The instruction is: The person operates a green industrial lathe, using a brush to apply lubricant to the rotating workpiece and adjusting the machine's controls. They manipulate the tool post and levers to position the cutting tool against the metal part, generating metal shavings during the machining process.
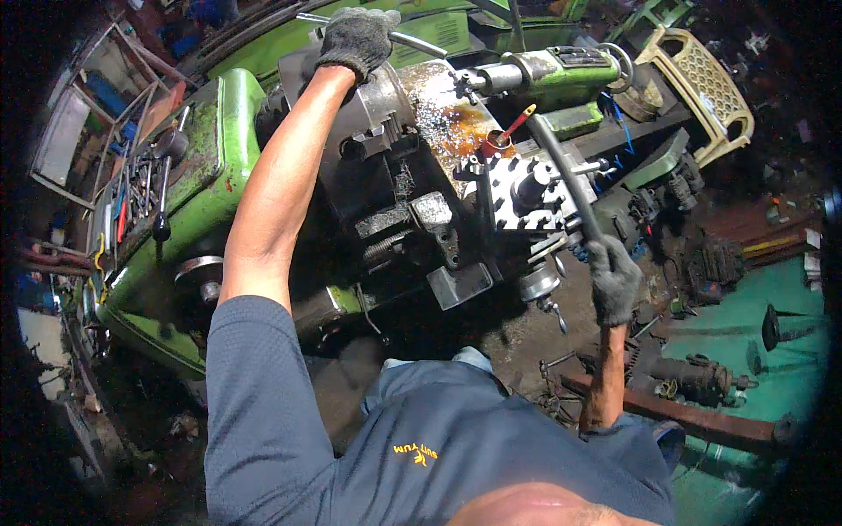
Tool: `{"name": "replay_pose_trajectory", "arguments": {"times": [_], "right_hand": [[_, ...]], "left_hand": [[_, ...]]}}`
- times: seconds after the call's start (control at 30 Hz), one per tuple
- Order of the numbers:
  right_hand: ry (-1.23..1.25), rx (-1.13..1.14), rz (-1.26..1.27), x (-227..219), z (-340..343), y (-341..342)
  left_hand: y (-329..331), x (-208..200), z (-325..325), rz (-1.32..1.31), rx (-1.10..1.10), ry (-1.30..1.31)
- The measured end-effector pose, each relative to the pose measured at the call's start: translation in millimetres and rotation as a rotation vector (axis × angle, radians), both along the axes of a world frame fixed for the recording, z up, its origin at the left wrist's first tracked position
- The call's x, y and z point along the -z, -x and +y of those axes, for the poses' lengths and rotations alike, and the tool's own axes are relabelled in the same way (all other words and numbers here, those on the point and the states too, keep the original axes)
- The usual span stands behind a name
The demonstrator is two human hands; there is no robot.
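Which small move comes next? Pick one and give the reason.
Probably ease the dark pipe toward the silver rod: the right hand grips the pipe's near end, its far end looks free, and the left hand grips the rod.

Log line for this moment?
left hand: gloved, gripping silver rod | right hand: gloved, gripping grey bar | brush: in red cup

A machine workshop is indicated by a green metal lathe (235, 123), stained with brown fluid (467, 118). Hand tools (125, 195) are laid on the lathe's left end, and dark machine parts (697, 382) are strewn to the lathe's right.
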State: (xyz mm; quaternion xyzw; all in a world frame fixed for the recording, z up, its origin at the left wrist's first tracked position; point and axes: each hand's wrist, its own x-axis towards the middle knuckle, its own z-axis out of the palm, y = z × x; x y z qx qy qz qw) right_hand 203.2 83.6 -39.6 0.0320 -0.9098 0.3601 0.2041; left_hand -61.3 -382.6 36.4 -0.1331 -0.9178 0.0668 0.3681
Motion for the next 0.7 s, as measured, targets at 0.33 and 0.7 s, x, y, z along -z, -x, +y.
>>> {"name": "replay_pose_trajectory", "arguments": {"times": [0.33,0.7], "right_hand": [[0.060,-0.051,-0.186,-31.6,-109.1,34.8],[0.060,-0.120,0.080,-17.9,-109.6,78.2]], "left_hand": [[-8.9,-11.4,10.3,-0.059,-0.015,0.025],[-9.3,-15.3,5.5,-0.092,0.001,0.013]]}}
